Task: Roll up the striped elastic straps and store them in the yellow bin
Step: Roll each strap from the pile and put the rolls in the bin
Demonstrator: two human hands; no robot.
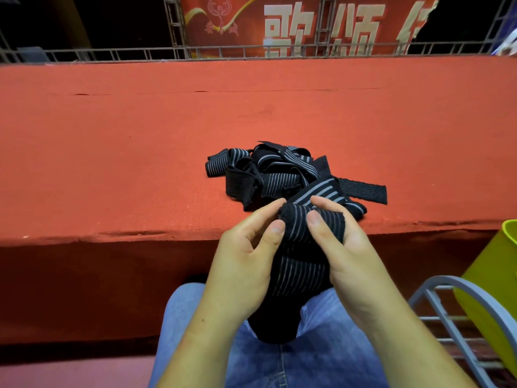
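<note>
Above blue-jeaned knees (307, 359), the left hand (246, 247) and right hand (344, 242) both pinch, thumbs on top, the folded end of a black grey-striped elastic strap (303, 239), the yellow plastic bin (498, 275) off to the right, and beyond lies a tangled pile of like straps (279, 172) at the red carpeted platform's (140, 135) near edge.

The red banner (307, 23) reads "歌颂", its third character cut off.

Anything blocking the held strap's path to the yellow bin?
Nothing visible. Left hand and right hand grip the strap over the lap; the yellow bin stands to the right, rim unobstructed. A grey metal frame sits lower.
</note>
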